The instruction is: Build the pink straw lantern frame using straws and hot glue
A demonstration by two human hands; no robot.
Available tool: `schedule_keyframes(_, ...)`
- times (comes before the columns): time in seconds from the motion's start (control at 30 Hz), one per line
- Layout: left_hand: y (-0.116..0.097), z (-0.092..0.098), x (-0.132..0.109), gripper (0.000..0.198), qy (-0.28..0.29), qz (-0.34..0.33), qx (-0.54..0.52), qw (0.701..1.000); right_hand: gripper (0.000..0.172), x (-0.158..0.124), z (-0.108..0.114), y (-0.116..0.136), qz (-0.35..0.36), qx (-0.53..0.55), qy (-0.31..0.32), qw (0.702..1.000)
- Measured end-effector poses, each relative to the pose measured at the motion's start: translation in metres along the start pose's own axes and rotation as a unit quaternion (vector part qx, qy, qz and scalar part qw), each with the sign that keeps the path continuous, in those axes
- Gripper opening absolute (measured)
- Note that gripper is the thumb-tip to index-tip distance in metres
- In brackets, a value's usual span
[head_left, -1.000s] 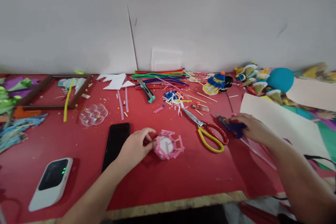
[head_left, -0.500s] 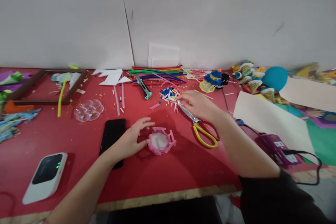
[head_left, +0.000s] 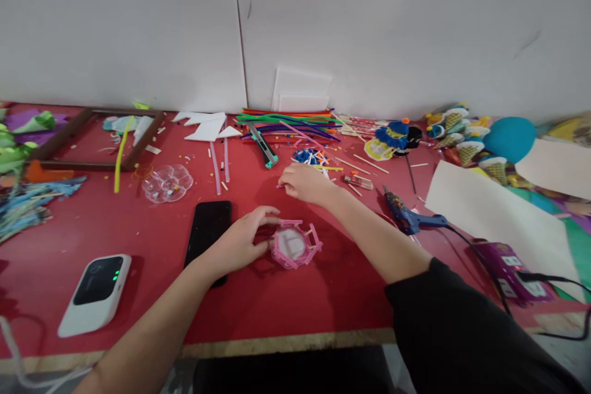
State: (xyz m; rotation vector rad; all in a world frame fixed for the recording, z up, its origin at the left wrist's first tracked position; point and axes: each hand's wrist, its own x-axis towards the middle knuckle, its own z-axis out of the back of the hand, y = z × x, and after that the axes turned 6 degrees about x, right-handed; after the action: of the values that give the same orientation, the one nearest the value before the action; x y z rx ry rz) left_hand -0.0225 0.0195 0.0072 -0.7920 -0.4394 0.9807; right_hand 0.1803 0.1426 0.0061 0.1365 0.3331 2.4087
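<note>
A small pink ring-shaped piece point(head_left: 317, 239), built of short pink sticks around a whitish round base, lies on the red table. My left hand point(head_left: 252, 237) is at its left side, fingers apart and curved, fingertips touching or very close to the rim. Beyond the ring, my right hand point(head_left: 305, 183) is closed in a pinch at the table surface. A tiny pink stick piece point(head_left: 279, 186) pokes out at its fingertips, mostly hidden. Behind that hand is a pile of blue and white cut bits point(head_left: 305, 156). My right forearm covers most of the scissors.
A black phone point(head_left: 207, 231) lies beside my left hand, with a white device point(head_left: 95, 295) farther left. A green cutter point(head_left: 263, 146) and coloured strips point(head_left: 290, 120) lie toward the wall. On the right are a blue glue gun point(head_left: 409, 214) and a purple power box point(head_left: 510, 274).
My right hand has moved left and nearer, from the cut bits to where the loose pink piece lay, and has closed. My left hand stays by the ring. The view has shifted.
</note>
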Motion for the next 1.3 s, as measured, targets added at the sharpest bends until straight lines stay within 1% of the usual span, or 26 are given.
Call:
schedule_keyframes(0.1,0.003,-0.001,0.0,0.046,-0.022,-0.005,0.006,1.0,0.02,-0.005,0.001,-0.003,-0.006,0.013,0.004,1.0)
schedule_keyframes(0.2,0.004,-0.003,0.001,0.045,-0.039,0.004,0.028,0.999,0.018,-0.008,0.002,-0.006,-0.005,0.033,0.009,0.999)
schedule_keyframes(0.3,0.003,-0.003,0.001,0.047,-0.047,0.02,0.06,0.997,0.018,-0.007,0.003,-0.008,-0.002,0.056,0.007,0.998)
schedule_keyframes(0.4,0.0,-0.002,0.002,0.04,-0.048,0.016,0.088,0.995,0.02,-0.006,0.008,-0.01,-0.002,0.075,-0.009,0.997)
schedule_keyframes(0.5,-0.002,-0.001,0.003,0.025,-0.041,0.002,0.115,0.993,0.023,-0.01,0.019,-0.011,-0.013,0.087,-0.045,0.995)
schedule_keyframes(0.57,-0.003,-0.002,0.003,0.018,-0.041,0.005,0.123,0.992,0.023,-0.018,0.027,-0.009,-0.024,0.104,-0.082,0.991)
schedule_keyframes(0.63,-0.004,-0.004,0.004,0.015,-0.052,0.012,0.127,0.99,0.021,-0.031,0.032,-0.004,-0.047,0.146,-0.149,0.977)
schedule_keyframes(0.7,-0.005,-0.007,0.004,0.016,-0.062,0.02,0.138,0.988,0.016,-0.046,0.033,0.002,-0.075,0.201,-0.23,0.949)
schedule_keyframes(0.77,-0.006,-0.009,0.003,0.019,-0.06,0.027,0.147,0.987,0.014,-0.063,0.028,0.009,-0.094,0.251,-0.282,0.921)
schedule_keyframes(0.83,-0.006,-0.007,0.002,0.02,-0.044,0.028,0.153,0.987,0.018,-0.079,0.02,0.017,-0.113,0.29,-0.309,0.899)
schedule_keyframes(0.93,-0.005,0.003,0.0,0.015,0.01,-0.006,0.146,0.989,0.026,-0.1,0.006,0.026,-0.158,0.318,-0.355,0.865)
schedule_keyframes(1.0,-0.005,0.01,-0.002,0.01,0.051,-0.043,0.13,0.989,0.022,-0.111,0.0,0.03,-0.177,0.308,-0.386,0.851)
schedule_keyframes(1.07,-0.005,0.014,-0.003,0.011,0.071,-0.059,0.122,0.988,0.011,-0.119,-0.004,0.032,-0.173,0.273,-0.407,0.854)
schedule_keyframes(1.1,-0.006,0.014,-0.003,0.015,0.068,-0.062,0.12,0.988,0.009,-0.121,-0.005,0.033,-0.161,0.251,-0.414,0.86)
schedule_keyframes(1.17,-0.007,0.011,-0.004,0.02,0.05,-0.066,0.118,0.99,0.01,-0.125,-0.006,0.035,-0.128,0.222,-0.421,0.87)
schedule_keyframes(1.23,-0.007,0.005,-0.003,0.019,0.025,-0.067,0.117,0.991,0.012,-0.126,-0.008,0.038,-0.095,0.222,-0.42,0.875)
schedule_keyframes(1.3,-0.006,-0.002,-0.002,0.017,0.007,-0.065,0.118,0.991,0.015,-0.127,-0.01,0.041,-0.08,0.229,-0.42,0.875)
